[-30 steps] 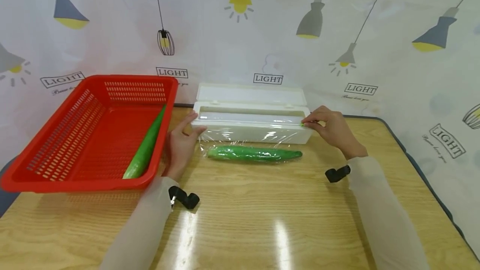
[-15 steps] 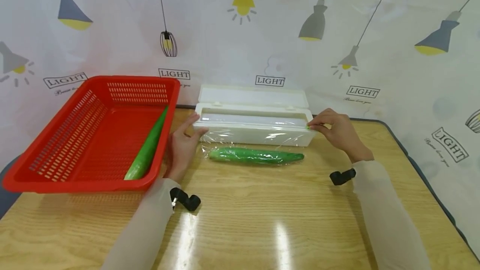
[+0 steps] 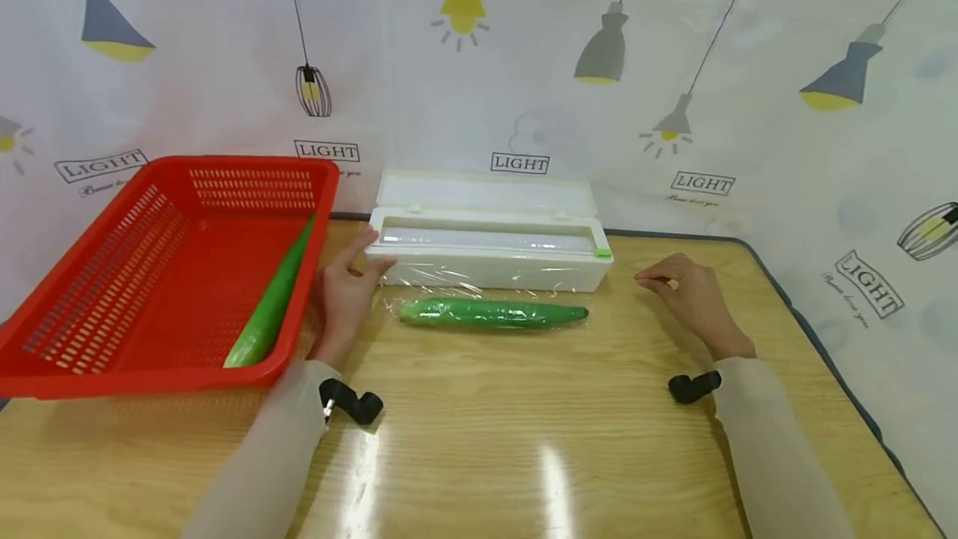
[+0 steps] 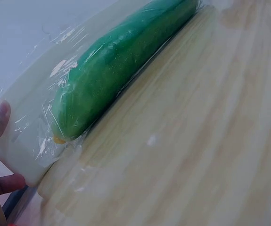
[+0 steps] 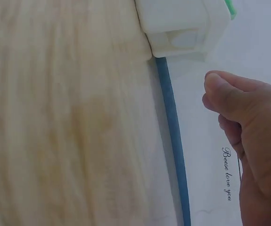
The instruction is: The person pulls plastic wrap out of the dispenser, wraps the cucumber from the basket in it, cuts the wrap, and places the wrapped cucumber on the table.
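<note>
A white cling film box [image 3: 494, 271] stands at the back of the table with its lid raised and a film roll inside. My left hand [image 3: 348, 294] holds its left end, thumb at the front and fingers at the end. Film runs down over the front and covers a cucumber [image 3: 490, 314] lying before the box, also seen wrapped as a cucumber [image 4: 111, 70] in the left wrist view. A small green slider [image 3: 602, 253] sits at the box's right front corner. My right hand [image 3: 688, 298] is to the right, apart from the box, thumb and forefinger pressed together with nothing visible between them.
A red plastic basket [image 3: 202, 374] stands on the left, close beside my left forearm, with another long green cucumber [image 3: 273, 306] leaning along its right wall. Behind the wooden table [image 3: 479, 439] hangs a lamp-patterned cloth [image 3: 524, 40].
My right hand has let go of the green slider at the box's right end and moved off to the right and nearer me. The left hand stays on the box.
</note>
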`<state>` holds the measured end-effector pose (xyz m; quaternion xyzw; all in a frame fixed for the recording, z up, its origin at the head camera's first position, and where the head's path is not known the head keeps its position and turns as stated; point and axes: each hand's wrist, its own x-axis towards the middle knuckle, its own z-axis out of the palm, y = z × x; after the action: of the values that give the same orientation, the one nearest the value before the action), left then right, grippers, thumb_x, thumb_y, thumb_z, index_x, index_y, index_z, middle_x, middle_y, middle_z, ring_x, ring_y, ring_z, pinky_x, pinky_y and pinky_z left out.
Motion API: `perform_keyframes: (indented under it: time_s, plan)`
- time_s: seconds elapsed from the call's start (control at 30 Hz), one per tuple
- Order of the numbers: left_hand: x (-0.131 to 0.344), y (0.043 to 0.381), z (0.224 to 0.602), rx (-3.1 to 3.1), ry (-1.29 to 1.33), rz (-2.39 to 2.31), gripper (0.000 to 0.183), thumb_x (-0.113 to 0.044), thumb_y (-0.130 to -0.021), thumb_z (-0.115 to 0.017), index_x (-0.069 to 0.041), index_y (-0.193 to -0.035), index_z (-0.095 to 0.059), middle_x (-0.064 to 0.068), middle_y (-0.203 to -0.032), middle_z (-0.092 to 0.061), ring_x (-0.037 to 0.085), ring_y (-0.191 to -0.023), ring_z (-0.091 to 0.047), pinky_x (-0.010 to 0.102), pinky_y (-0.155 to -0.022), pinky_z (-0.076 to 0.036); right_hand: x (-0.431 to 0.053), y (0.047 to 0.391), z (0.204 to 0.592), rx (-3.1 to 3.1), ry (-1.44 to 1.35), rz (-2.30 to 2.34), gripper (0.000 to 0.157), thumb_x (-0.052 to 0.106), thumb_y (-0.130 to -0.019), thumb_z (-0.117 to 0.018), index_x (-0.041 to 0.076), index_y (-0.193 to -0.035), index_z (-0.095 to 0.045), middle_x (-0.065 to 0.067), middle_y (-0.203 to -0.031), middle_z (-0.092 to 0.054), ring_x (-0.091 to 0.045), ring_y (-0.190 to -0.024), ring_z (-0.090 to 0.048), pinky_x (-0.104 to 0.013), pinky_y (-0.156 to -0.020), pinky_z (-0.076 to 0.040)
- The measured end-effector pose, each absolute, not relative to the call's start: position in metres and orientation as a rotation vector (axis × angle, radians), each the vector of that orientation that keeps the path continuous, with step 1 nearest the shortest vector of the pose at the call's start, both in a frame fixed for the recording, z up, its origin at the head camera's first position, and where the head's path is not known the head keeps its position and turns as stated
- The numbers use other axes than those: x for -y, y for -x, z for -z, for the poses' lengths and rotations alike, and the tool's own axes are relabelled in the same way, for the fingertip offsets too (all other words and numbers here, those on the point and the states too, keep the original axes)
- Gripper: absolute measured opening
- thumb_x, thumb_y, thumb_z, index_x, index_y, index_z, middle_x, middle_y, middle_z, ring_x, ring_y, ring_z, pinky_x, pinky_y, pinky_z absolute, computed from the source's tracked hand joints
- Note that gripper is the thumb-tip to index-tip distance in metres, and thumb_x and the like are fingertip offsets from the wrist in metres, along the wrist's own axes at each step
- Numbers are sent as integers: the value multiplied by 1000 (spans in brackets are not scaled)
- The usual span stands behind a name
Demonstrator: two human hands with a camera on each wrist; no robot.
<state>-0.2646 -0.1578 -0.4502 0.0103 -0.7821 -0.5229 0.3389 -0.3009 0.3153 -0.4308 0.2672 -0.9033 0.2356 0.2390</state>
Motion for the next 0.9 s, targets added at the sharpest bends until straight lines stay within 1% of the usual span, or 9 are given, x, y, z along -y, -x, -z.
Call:
perform_keyframes:
  time_s: [0.1,0.17,0.2,0.27,0.4,0.53,0.67,0.8,0.9]
  plan:
    - [157,264,451,2016,-21,1355,48,-28,-75,-82,-14,-119,-69,-3,-124,-62,0,-60,-48,16,-45,-30,-317,298,429,2501,-679,-675,12,3,-80,-75,8,-91,-76,-4,-86,-68,-16,-74,-58,-28,-64,-47]
    - [157,263,452,2002,-10,1371,48,-26,-76,-81,-13,-120,-69,-3,-125,-62,2,-65,-50,16,-47,-30,-318,295,429,2530,-630,-715,10,7,-83,-73,8,-92,-76,-4,-89,-68,-15,-76,-57,-25,-64,-45]
    - [157,263,452,2001,-8,1382,48,-26,-76,-81,-13,-120,-68,-3,-126,-62,6,-59,-47,16,-46,-30,-318,293,429,2543,-608,-747,9,9,-84,-72,9,-93,-76,-5,-90,-68,-15,-76,-57,-24,-65,-44]
    - [157,263,451,1992,-11,1433,48,-24,-76,-81,-12,-121,-68,-3,-127,-61,10,-58,-45,16,-49,-32,-317,290,430,2573,-558,-817,10,13,-87,-71,10,-94,-76,-4,-93,-68,-13,-78,-56,-22,-65,-43]
    - [156,264,450,1962,-42,1572,50,-20,-76,-81,-12,-123,-67,-5,-129,-60,11,-65,-47,15,-57,-37,-311,285,430,2635,-498,-959,15,22,-90,-68,12,-98,-76,-2,-97,-69,-11,-82,-57,-22,-69,-43]
    - [157,265,449,1910,-46,1708,51,-14,-75,-82,-10,-124,-65,0,-128,-61,13,-72,-47,16,-61,-37,-303,282,429,2721,-477,-1019,23,31,-91,-66,13,-101,-75,0,-101,-69,-13,-90,-60,-25,-75,-46]
    - [156,264,445,1896,-51,1773,52,-11,-76,-82,-10,-125,-64,6,-120,-63,13,-70,-45,17,-58,-34,-295,279,427,2815,-518,-1062,26,34,-90,-66,13,-103,-74,-2,-104,-69,-17,-94,-61,-27,-78,-48]
    - [156,263,440,1943,-97,1781,50,-11,-80,-79,-12,-127,-63,5,-106,-59,11,-72,-43,18,-57,-33,-286,276,426,2875,-595,-1097,26,32,-89,-68,13,-105,-73,-2,-103,-69,-18,-93,-62,-28,-78,-50]
    - [154,262,435,1990,-104,1774,45,-16,-85,-74,-14,-128,-62,2,-107,-56,13,-78,-42,20,-61,-33,-279,275,425,2895,-646,-1134,24,31,-88,-70,14,-105,-73,0,-100,-69,-17,-92,-62,-28,-79,-50]
